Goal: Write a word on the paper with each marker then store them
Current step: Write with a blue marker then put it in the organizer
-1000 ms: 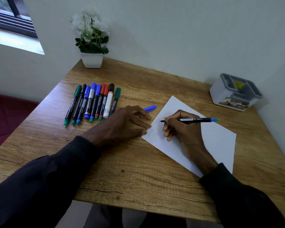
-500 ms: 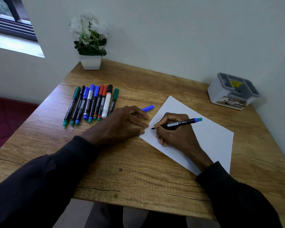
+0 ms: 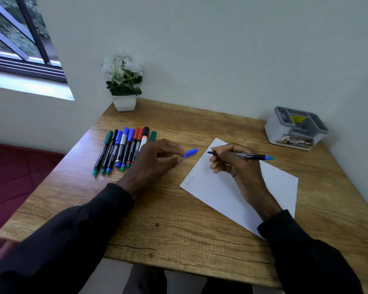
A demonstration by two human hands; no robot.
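A white sheet of paper (image 3: 210, 194) lies at an angle on the wooden table (image 3: 179, 230), with a small faint word (image 3: 190, 180) near its left corner. My right hand (image 3: 236, 166) grips an uncapped black marker with a blue end (image 3: 249, 155), held above the sheet's far corner with its tip pointing left. Its blue cap (image 3: 190, 152) lies on the wood left of the paper. My left hand (image 3: 155, 160) hovers beside it, fingers loosely curled, fingertips at the cap's near end. Several capped markers (image 3: 123, 147) lie in a row further left.
A grey-and-white desk organizer (image 3: 295, 128) with open compartments stands at the table's back right, near the wall. A white pot with a flowering plant (image 3: 124, 85) sits at the back left corner. A window and a red seat are off the table's left side.
My right hand lifted the marker from the written word and moved it toward the paper's far corner. My left hand left the paper's edge and went to the blue cap.
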